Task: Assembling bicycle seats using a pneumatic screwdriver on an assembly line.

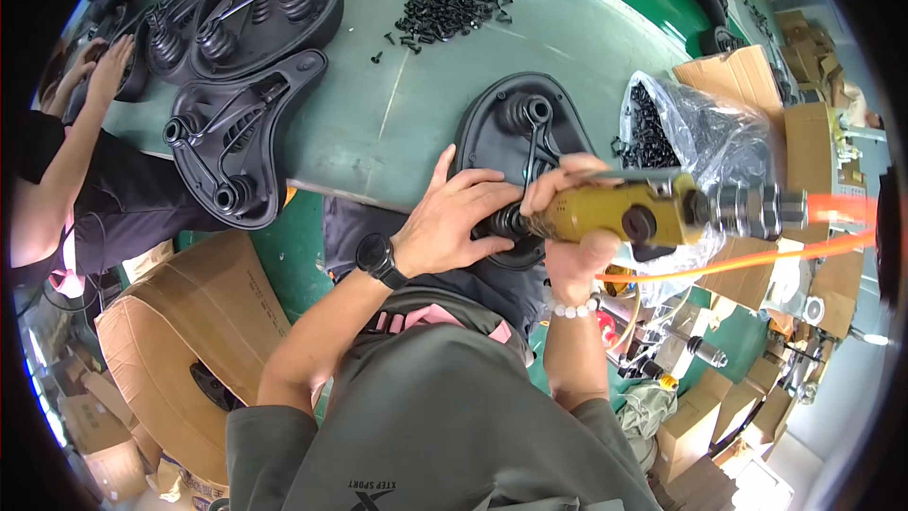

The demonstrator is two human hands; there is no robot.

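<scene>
Closest to the camera, a yellow-green air driver (615, 213) lies level across the view, its long axis running from left to right. Its silver coupling (742, 210) points to the right, near an orange hose (738, 263), and its working end points left, over the black saddle (492, 137). The right hand (575, 260) wraps around the driver's body, fingers curled over the far side and thumb on the near side.

The saddle lies underside up at the near edge of the table (359, 132), straight ahead of the person's trunk and below both hands. Its two coil springs stand one beyond the other: the far one (525, 114) is bare, the near one is partly covered by fingers. The narrow end does not show behind the driver and right hand, so I cannot tell exactly how the saddle's long axis ends.

The left hand (459, 213) is the nearer to the saddle, lying over its left rim with the fingers fanned and the thumb on the near side of the near spring. Whether it pinches that spring or merely rests there, I cannot tell. The driver's tip is hidden among the fingers, so contact with the saddle cannot be judged.

Loose black screws (449, 5) lie well beyond, toward the far edge.
</scene>
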